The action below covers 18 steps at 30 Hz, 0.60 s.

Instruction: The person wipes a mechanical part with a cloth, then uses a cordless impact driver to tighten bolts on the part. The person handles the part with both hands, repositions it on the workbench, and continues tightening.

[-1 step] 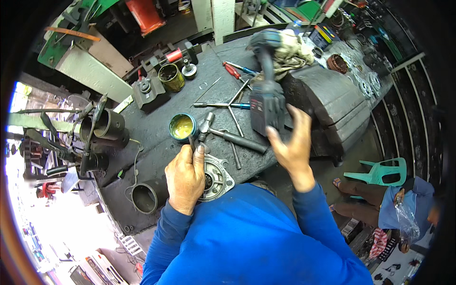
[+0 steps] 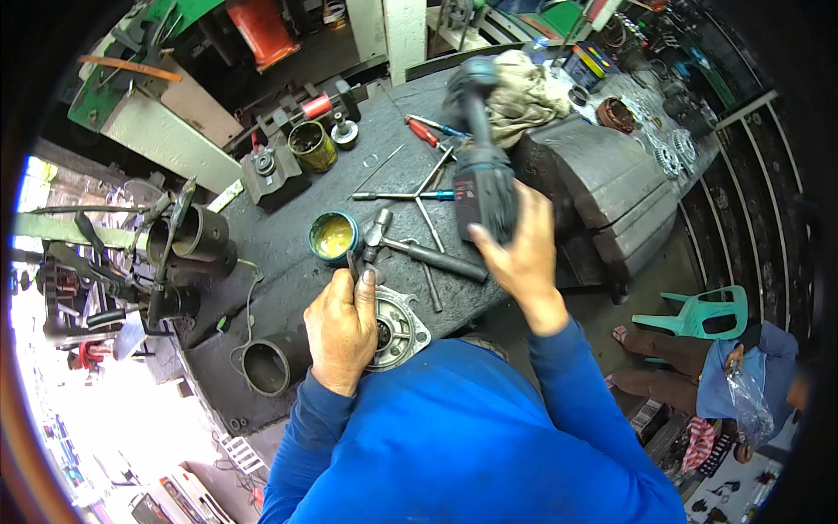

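My left hand (image 2: pixel 341 327) is closed round a thin dark metal piece (image 2: pixel 352 264); only its upper end shows above my thumb, so its kind is hidden. Beside that hand lies a round cast-metal housing (image 2: pixel 404 334) with a bearing at its centre, partly covered by my fingers. My right hand (image 2: pixel 526 258) has its thumb and fingers about the battery base of a black and teal cordless driver (image 2: pixel 485 188), blurred by motion. Between the hands rests a ball-peen hammer (image 2: pixel 428 254). An open tin of yellow grease (image 2: pixel 333 237) stands just beyond my left hand.
On the dark workbench (image 2: pixel 288 229) lie a three-armed wrench (image 2: pixel 425 194) and red-handled screwdriver (image 2: pixel 423 131). A rag (image 2: pixel 528 96) and large dark block (image 2: pixel 602 192) are at right. A metal cylinder (image 2: pixel 266 367) stands left. A person (image 2: pixel 742 375) sits beyond the bench, near a green chair (image 2: pixel 703 314).
My right hand has shifted left and slightly up, its fingers closer against the driver. The driver has moved a little left. My left hand stays in place.
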Available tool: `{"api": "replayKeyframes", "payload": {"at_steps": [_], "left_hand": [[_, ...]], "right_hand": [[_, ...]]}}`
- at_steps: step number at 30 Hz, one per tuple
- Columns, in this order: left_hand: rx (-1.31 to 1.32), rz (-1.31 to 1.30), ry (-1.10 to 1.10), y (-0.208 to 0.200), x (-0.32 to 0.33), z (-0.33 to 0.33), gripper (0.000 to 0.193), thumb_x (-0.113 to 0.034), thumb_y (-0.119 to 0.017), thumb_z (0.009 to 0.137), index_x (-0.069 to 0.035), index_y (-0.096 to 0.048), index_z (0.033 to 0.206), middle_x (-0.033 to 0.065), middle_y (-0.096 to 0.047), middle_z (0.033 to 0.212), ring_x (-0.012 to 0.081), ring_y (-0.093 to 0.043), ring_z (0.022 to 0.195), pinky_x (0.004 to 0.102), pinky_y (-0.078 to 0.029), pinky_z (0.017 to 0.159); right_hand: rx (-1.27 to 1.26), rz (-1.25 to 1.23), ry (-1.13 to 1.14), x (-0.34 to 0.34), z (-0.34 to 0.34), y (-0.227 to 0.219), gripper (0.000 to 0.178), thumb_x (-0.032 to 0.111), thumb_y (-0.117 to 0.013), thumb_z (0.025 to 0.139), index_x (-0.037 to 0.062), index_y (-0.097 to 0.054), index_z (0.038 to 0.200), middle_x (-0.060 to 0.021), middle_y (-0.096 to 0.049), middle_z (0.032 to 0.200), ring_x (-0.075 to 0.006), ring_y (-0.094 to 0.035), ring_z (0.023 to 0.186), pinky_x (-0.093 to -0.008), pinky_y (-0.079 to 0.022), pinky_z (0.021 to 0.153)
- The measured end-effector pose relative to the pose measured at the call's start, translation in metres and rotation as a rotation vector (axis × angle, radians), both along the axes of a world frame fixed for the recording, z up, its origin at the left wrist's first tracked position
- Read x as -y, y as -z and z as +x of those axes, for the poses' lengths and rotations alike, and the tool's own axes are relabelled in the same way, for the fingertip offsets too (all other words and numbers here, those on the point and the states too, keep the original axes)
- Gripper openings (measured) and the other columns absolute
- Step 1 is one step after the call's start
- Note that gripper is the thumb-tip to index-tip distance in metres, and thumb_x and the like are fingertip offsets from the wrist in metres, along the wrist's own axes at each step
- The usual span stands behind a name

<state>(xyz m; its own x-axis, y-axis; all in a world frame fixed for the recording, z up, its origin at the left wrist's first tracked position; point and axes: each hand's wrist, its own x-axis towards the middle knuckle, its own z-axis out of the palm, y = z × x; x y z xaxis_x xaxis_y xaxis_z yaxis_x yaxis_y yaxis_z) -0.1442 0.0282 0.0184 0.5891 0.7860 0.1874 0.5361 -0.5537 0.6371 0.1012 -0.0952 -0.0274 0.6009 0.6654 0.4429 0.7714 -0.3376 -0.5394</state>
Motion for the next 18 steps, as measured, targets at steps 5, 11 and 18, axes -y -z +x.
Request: {"api": "replayKeyframes", "payload": {"at_steps": [5,11,18], "left_hand": [[0.041,0.053,0.003,0.006,0.001,-0.002,0.029,-0.025,-0.066,0.105,-0.006,-0.055,0.086,0.0191,-0.060,0.072,0.0449,-0.061,0.065,0.0524,-0.046,0.058],[0.107,-0.005,-0.020,0.008,-0.007,-0.005,0.031,-0.025,-0.067,0.104,-0.005,-0.054,0.084,0.0187,-0.062,0.073,0.0443,-0.062,0.066,0.0521,-0.046,0.058],[0.035,-0.028,-0.015,0.002,-0.009,-0.003,0.034,-0.028,-0.069,0.102,-0.004,-0.055,0.083,0.0185,-0.062,0.074,0.0426,-0.064,0.070,0.0515,-0.047,0.060]], "right_hand": [[0.165,-0.285,0.092,-0.061,0.000,0.056,0.081,0.034,-0.087,0.081,0.0162,-0.053,0.153,-0.0247,-0.041,0.157,-0.0447,-0.053,0.127,-0.0533,-0.049,0.105],[0.228,-0.356,0.068,-0.073,-0.008,0.053,0.081,0.031,-0.087,0.079,0.0171,-0.055,0.152,-0.0231,-0.039,0.159,-0.0436,-0.055,0.119,-0.0540,-0.051,0.100],[0.014,-0.338,-0.048,-0.054,-0.013,0.017,0.068,0.035,-0.082,0.088,0.0071,-0.059,0.145,-0.0239,-0.045,0.157,-0.0438,-0.048,0.139,-0.0568,-0.042,0.112]]}}
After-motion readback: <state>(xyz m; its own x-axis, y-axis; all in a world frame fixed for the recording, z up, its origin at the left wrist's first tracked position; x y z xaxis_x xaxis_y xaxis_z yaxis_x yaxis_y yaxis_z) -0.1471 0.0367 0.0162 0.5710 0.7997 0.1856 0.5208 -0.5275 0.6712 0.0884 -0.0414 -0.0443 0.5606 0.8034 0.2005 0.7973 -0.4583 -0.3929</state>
